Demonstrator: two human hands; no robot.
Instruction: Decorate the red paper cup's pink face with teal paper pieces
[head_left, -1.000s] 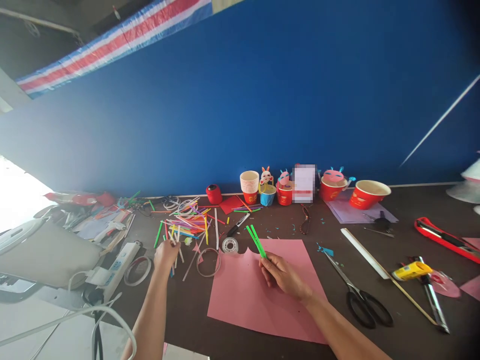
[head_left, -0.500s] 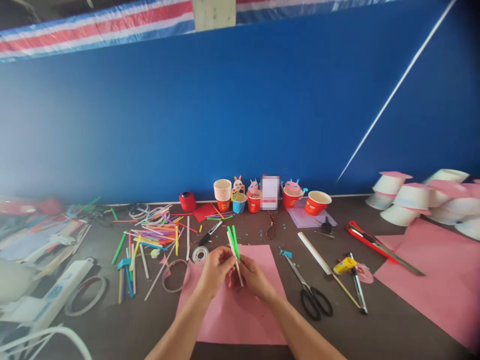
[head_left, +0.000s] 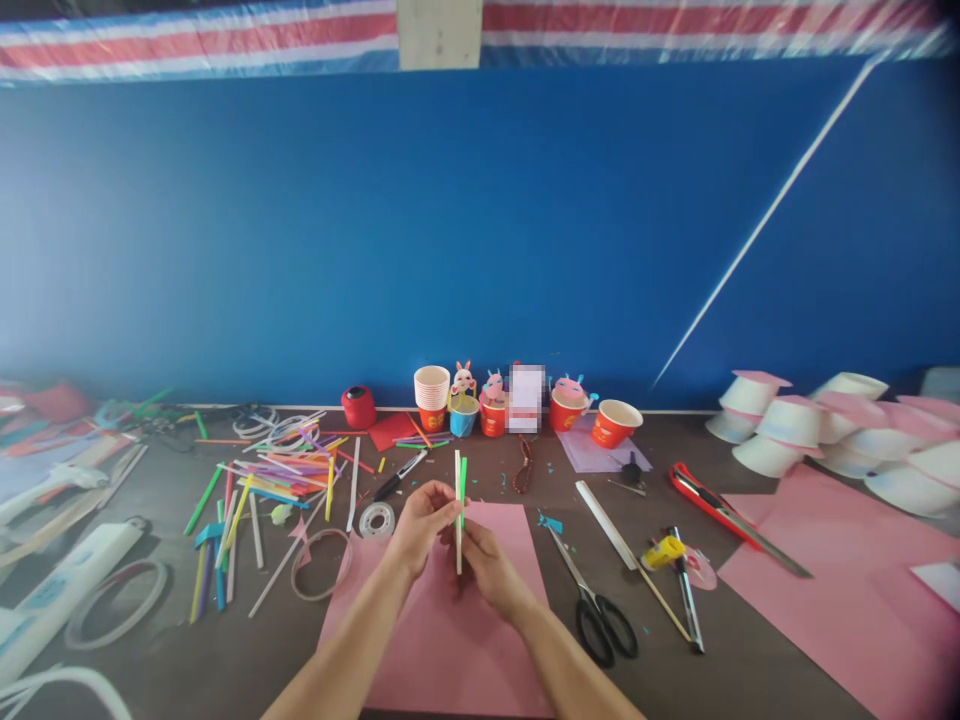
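Above a pink paper sheet (head_left: pixel 435 650), my two hands meet around a white strip (head_left: pixel 458 470) and a green strip (head_left: pixel 463 480). Both strips stand nearly upright, side by side, with their tops above my fingers. The thumb and fingers of my left hand (head_left: pixel 424 525) pinch them from the left. My right hand (head_left: pixel 487 570) is closed at their lower part, the white strip's lower end showing between the hands. Some fingertips are hidden behind the strips, so which hand bears which strip is unclear.
Left lie a tape roll (head_left: pixel 376 521), a larger ring (head_left: pixel 321 565) and coloured strips (head_left: pixel 292 465). Scissors (head_left: pixel 596 605), a glue stick (head_left: pixel 663 552) and a red utility knife (head_left: pixel 712 510) lie right. Decorated cups (head_left: pixel 568 408) stand by the blue wall (head_left: pixel 465 220); white cups (head_left: pixel 787 430) are far right.
The strips have gone from leaning left to nearly upright. Two green ends stood apart before; now one green piece shows close beside the white strip. The camera view has shifted slightly.
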